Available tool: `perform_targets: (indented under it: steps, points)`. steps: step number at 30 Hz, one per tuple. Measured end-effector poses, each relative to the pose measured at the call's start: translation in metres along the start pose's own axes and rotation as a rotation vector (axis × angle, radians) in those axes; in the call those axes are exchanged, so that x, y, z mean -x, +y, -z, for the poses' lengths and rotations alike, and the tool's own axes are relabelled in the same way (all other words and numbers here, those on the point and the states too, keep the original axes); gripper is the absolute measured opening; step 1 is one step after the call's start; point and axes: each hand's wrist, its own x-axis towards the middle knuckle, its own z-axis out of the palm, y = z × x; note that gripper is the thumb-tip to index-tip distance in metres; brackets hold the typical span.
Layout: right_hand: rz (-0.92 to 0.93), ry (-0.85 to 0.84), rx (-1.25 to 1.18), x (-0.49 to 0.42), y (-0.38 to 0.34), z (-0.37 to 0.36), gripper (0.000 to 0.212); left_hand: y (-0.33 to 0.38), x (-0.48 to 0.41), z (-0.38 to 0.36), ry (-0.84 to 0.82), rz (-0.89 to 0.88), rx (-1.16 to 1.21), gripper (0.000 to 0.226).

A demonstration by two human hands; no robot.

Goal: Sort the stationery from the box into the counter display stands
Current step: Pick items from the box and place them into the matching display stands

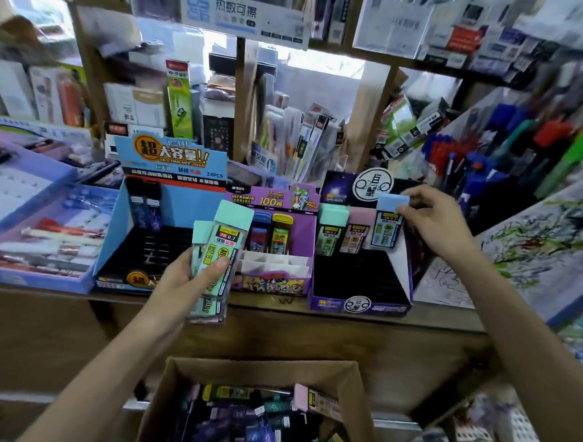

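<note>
My left hand [184, 279] grips two mint-capped lead cases [220, 247] upright in front of the counter, between the blue display stand [115, 240] and the purple middle stand [302, 251]. My right hand [433, 220] pinches the top of a blue-capped lead case [388, 225] standing in the back row of the dark purple stand [356, 304] on the right. Beside it in that row stand a mint-capped case [329, 232] and a pink-capped case [358, 235]. Below, the open cardboard box [176, 376] holds several mixed lead cases.
A lilac tray of pens [37, 276] sits at the left end of the wooden counter [446, 321]. Slanted pen racks [520, 147] rise at the right, and shelves packed with stationery stand behind the stands. A printed sheet [532, 251] lies at the right.
</note>
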Motion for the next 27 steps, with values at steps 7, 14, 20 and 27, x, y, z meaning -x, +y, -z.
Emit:
perform_targets:
  steps: [7,14,20,27]
  points:
    - [0.090,-0.117,0.199,0.000,0.013,-0.003,0.016,-0.006,-0.005,-0.019,-0.015,-0.010,-0.014,0.033]
    - [0.087,-0.226,0.149,-0.005,0.012,0.002,0.015,-0.010,-0.008,-0.023,-0.025,-0.006,-0.039,0.035]
    - [0.125,-0.119,0.331,-0.004,0.016,-0.007,0.020,-0.010,-0.009,-0.029,-0.033,-0.001,-0.017,0.036]
    - [0.192,-0.058,0.517,-0.011,0.017,-0.010,0.014,-0.013,-0.006,-0.036,-0.025,0.001,-0.016,0.046]
